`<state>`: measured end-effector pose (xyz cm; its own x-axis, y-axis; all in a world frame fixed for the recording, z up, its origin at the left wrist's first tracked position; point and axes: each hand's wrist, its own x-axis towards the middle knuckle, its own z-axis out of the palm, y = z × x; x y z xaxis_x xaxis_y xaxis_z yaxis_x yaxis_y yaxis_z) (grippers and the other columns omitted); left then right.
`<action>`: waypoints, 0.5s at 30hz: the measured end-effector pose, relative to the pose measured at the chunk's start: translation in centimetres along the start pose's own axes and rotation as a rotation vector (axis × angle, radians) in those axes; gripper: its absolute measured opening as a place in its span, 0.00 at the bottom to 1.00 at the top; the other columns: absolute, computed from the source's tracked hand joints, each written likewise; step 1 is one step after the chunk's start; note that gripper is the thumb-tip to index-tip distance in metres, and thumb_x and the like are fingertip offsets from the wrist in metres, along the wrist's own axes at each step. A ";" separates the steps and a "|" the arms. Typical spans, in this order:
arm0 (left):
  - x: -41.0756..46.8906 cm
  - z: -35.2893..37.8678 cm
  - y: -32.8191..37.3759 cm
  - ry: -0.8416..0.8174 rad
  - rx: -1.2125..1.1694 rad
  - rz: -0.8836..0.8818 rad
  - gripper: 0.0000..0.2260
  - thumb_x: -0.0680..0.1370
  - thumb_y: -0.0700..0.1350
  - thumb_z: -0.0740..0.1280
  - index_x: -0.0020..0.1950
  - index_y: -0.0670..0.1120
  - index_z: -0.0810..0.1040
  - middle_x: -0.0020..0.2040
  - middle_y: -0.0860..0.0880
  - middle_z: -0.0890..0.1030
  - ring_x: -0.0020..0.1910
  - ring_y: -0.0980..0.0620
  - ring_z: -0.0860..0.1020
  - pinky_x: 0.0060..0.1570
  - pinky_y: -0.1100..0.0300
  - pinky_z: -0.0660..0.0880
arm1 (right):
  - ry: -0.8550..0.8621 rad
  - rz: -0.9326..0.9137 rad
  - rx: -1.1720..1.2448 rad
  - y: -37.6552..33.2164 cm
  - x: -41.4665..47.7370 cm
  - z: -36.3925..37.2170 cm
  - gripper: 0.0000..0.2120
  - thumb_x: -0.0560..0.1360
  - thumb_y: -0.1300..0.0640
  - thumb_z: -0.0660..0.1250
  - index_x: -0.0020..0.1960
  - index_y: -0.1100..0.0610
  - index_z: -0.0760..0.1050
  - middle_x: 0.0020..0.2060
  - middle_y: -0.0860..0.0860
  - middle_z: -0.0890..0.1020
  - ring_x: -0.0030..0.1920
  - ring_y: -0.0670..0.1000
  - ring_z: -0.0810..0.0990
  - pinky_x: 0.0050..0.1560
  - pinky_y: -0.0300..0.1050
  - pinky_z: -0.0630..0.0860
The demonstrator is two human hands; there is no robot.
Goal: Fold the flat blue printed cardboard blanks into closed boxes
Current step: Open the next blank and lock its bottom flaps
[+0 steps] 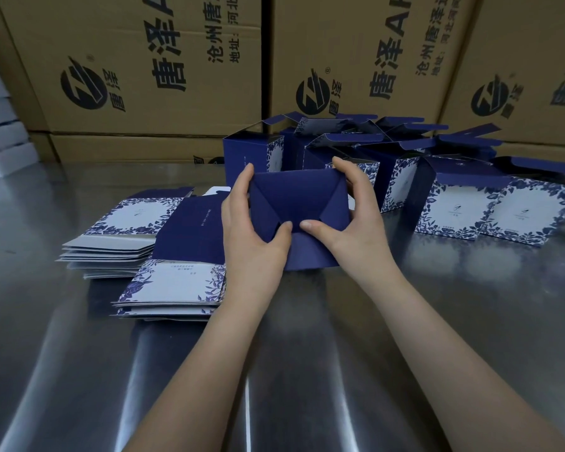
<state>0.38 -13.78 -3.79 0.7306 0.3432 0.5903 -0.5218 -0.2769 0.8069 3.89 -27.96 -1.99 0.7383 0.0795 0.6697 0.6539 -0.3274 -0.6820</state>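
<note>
– Box (299, 203) status, anyone? Where's it sitting?
– It's being held at the middle of the table (307, 353), dark blue bottom facing us. Left hand (248, 230) is gripping its left edge, right hand (349, 220) is gripping the right edge, both thumbs pressing the flaps. Flat blanks (163, 243) are lying just left, folded boxes (454, 194) are standing behind.

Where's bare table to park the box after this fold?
Bare steel: near table in front of the flat blanks, and right of the right hand, on the near side of the open boxes. Crowded: behind the held box.
</note>
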 end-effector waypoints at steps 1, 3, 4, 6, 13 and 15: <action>0.0 0.0 0.0 0.010 0.011 0.006 0.36 0.74 0.37 0.72 0.77 0.57 0.62 0.69 0.63 0.66 0.72 0.61 0.65 0.73 0.51 0.66 | 0.015 -0.008 -0.012 0.0 0.0 0.1 0.38 0.67 0.60 0.78 0.72 0.49 0.64 0.66 0.38 0.67 0.68 0.36 0.65 0.69 0.48 0.68; 0.0 0.1 -0.2 0.028 0.041 0.024 0.36 0.73 0.37 0.72 0.76 0.57 0.62 0.69 0.63 0.66 0.71 0.63 0.65 0.72 0.55 0.66 | 0.039 -0.024 -0.039 0.0 -0.1 0.2 0.37 0.67 0.60 0.78 0.71 0.49 0.64 0.65 0.39 0.68 0.67 0.36 0.65 0.68 0.45 0.69; 0.0 0.1 -0.3 0.034 0.058 0.036 0.36 0.73 0.37 0.72 0.76 0.57 0.62 0.68 0.65 0.67 0.70 0.65 0.65 0.72 0.59 0.65 | 0.048 -0.033 -0.056 0.0 -0.2 0.3 0.37 0.67 0.60 0.78 0.71 0.50 0.65 0.65 0.40 0.68 0.67 0.37 0.66 0.67 0.43 0.68; 0.0 0.2 -0.5 0.046 0.088 0.059 0.36 0.74 0.38 0.72 0.77 0.56 0.62 0.66 0.69 0.66 0.69 0.69 0.64 0.69 0.70 0.64 | 0.062 -0.054 -0.090 0.1 -0.2 0.5 0.36 0.67 0.60 0.78 0.70 0.51 0.65 0.64 0.41 0.68 0.66 0.38 0.66 0.66 0.37 0.67; -0.2 0.5 -0.8 0.067 0.169 0.106 0.36 0.74 0.37 0.72 0.78 0.53 0.61 0.69 0.61 0.66 0.66 0.74 0.62 0.63 0.81 0.57 | 0.104 -0.113 -0.159 0.3 -0.2 0.7 0.35 0.65 0.61 0.79 0.67 0.57 0.67 0.61 0.45 0.70 0.63 0.42 0.67 0.64 0.26 0.60; -0.2 0.5 -0.8 0.065 0.174 0.106 0.36 0.74 0.37 0.72 0.78 0.53 0.61 0.69 0.61 0.66 0.67 0.69 0.63 0.63 0.80 0.57 | 0.091 -0.112 -0.164 0.3 -0.2 0.6 0.35 0.65 0.61 0.78 0.68 0.57 0.67 0.63 0.47 0.70 0.64 0.43 0.67 0.65 0.27 0.61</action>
<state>0.91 -14.08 -4.54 0.6426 0.3598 0.6764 -0.5059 -0.4637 0.7273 4.08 -27.48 -2.49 0.6399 0.0412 0.7674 0.6900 -0.4704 -0.5501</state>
